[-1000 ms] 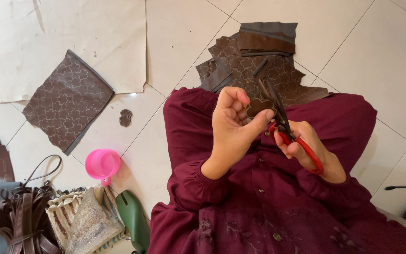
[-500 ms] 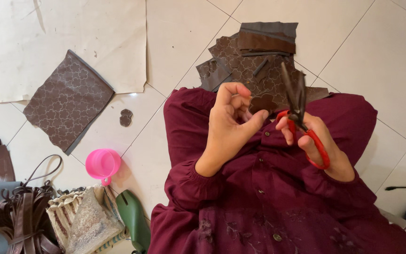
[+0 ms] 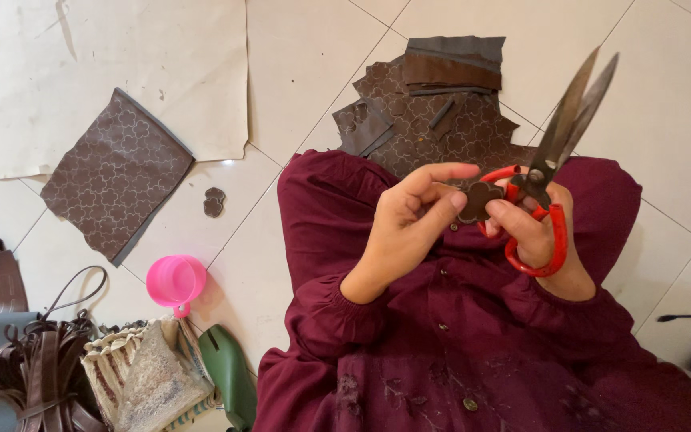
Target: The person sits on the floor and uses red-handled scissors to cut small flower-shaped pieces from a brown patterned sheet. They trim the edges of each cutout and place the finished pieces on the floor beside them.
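— Where's the small brown leather cutout (image 3: 480,200)?

— Up in front of the chest, between the two hands. It's a lobed little piece, pinched at its left edge by the left hand (image 3: 409,224), thumb and fingers clenched on it, index finger stretched out above.

— And the right hand (image 3: 539,240)?

— Just to the right of the piece, touching or nearly touching it. Its grip is closed through the red handles of the scissors (image 3: 557,160). The blades are almost together and point up and to the right, away from the cutout, so their long axis runs diagonally, with the pivot just beside the piece.

— Which hand is nearer?

— The left; it alone holds the piece. The blades lie past it.

— What's around?

— On the floor beyond the knees, a pile of patterned brown leather scraps (image 3: 433,104); further left a square patterned sheet (image 3: 113,184), a second small cutout (image 3: 214,202), a pink cup (image 3: 174,282), and a tangle of straps (image 3: 33,376).
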A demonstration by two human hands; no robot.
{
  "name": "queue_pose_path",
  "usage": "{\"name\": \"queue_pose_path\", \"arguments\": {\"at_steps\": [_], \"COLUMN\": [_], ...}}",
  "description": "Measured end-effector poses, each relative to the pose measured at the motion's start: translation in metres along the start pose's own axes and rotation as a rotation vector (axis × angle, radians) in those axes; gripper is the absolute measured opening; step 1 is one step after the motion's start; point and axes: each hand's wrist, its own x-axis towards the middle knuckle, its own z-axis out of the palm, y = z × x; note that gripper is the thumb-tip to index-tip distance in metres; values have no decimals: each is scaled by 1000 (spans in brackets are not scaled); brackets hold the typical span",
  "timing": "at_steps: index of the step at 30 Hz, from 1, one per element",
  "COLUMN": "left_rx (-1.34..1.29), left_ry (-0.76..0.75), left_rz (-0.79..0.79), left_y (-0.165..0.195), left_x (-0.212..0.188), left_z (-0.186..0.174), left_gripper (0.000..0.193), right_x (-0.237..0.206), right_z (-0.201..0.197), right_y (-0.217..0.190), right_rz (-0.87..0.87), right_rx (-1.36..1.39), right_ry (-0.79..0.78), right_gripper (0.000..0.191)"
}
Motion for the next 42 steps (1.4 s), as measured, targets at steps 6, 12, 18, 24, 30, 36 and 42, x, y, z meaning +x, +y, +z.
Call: {"name": "queue_pose_path", "arguments": {"at_steps": [6,12,18,24,30,36,42], "left_rx": [-199,-321,-390,-298,-290,-155,-149], "left_ry": [8,101,56,141,156,134,158], "left_rz": [-22,-81,-49,41,88,171,143], "left_y": [-21,-34,-37,-47,-37,-25,-16], "left_x": [-2,1,-3,0,-2,-4,-4], "left_z": [6,9,6,12,4,1,4], "left_gripper": [35,24,28,20,17,16,40], "right_x": [0,-1,-1,-5,-8,-8,-8], "right_z": [7,7,7,10,8,0,0], "right_y": [-3,-4,4,8,7,-3,-20], "right_rz": [-135,-80,-83,-45,-109,-61,80], "right_rx": [83,12,126,63,-9,-211,-346], "right_ry": [14,-13,-15,-44,-144,-226,-317], "right_gripper": [9,12,9,11,25,53,74]}}
